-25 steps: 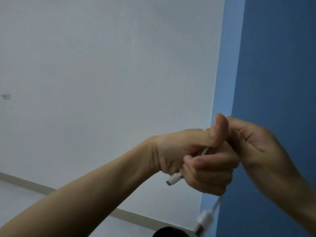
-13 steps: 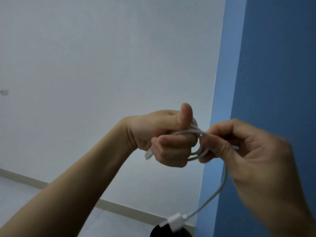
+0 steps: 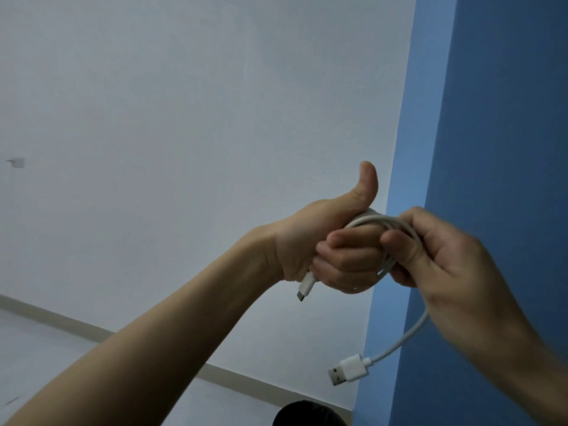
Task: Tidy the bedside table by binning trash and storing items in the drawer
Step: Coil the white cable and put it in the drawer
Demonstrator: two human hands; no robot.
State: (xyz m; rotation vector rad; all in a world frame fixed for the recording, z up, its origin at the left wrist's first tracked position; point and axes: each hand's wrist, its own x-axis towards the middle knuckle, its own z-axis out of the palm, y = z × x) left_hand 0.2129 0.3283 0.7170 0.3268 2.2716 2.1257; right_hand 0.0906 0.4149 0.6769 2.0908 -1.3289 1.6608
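Note:
A white USB cable (image 3: pixel 373 222) is wound in loops around the curled fingers of my left hand (image 3: pixel 332 241), whose thumb points up. Its small plug (image 3: pixel 305 288) sticks out below my left palm. My right hand (image 3: pixel 442 259) pinches the loops at the right side of the coil. The loose end hangs down from my right hand and ends in a large USB plug (image 3: pixel 349 370). Both hands are raised in front of the wall. The bedside table, drawer and bin are out of view.
A white wall (image 3: pixel 184 118) fills the left, a blue wall (image 3: pixel 507 118) the right. A pale skirting board (image 3: pixel 76 324) runs along the floor. A dark round object (image 3: pixel 307 415) shows at the bottom edge. A small fitting (image 3: pixel 17 162) sits on the white wall at left.
More cable is wound around my left fingers. My left thumb has lifted upward. The hanging end with the large USB plug has risen and swung to the right.

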